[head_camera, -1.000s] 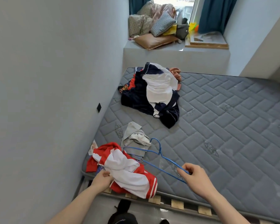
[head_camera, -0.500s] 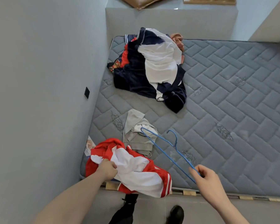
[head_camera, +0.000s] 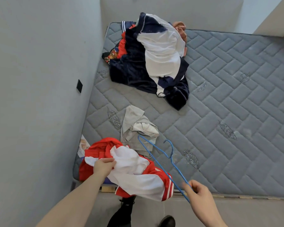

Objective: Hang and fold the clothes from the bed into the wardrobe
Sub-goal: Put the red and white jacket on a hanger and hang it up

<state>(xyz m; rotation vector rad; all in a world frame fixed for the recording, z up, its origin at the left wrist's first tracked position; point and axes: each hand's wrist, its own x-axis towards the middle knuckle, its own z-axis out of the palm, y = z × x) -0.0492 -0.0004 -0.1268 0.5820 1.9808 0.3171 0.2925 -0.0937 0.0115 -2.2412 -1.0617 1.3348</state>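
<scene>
Just one view here, a head cam looking steeply down from above the near edge of the mattress (head_camera: 220,112). Wall (head_camera: 31,79) fills the left, hands close at bottom.

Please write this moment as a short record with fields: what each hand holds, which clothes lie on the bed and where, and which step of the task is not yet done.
left hand: grips the red and white jacket at the mattress's near corner
right hand: pinches one end of the blue wire hanger, hook pointing away
hanger state: bare, not yet inside the jacket
grey garment: crumpled behind the jacket, partly under the hanger
navy and white pile: far side of the grey quilted mattress, near the wall
wardrobe: not in view
</scene>
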